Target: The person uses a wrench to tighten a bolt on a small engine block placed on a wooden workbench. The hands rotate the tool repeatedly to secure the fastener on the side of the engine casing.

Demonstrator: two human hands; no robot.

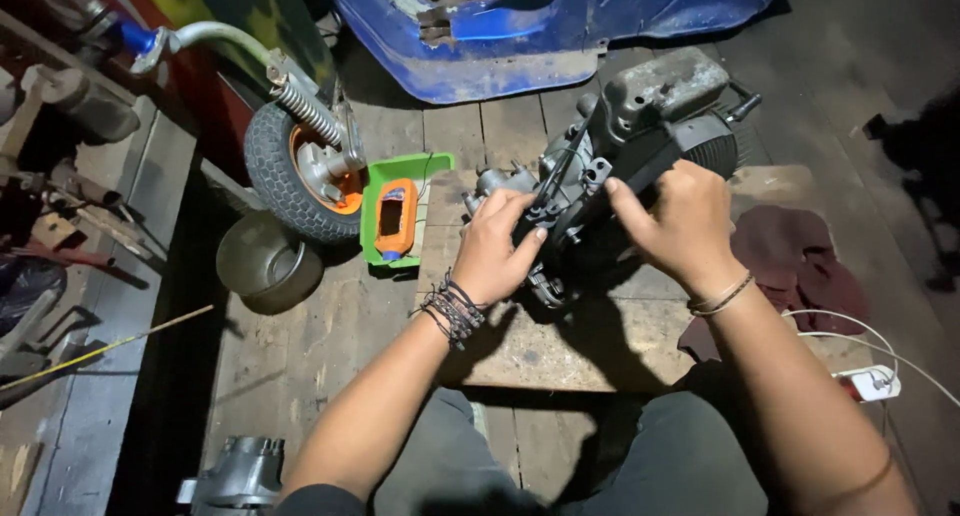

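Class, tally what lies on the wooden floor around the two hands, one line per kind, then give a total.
Engine: 1
Wheel: 1
Green tray: 1
Orange meter: 1
Metal bowl: 1
Red rag: 1
Power strip: 1
Total: 7

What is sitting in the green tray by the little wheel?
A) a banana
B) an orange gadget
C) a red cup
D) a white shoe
B: an orange gadget with a dark window lies in the green tray, just right of the small wheel.
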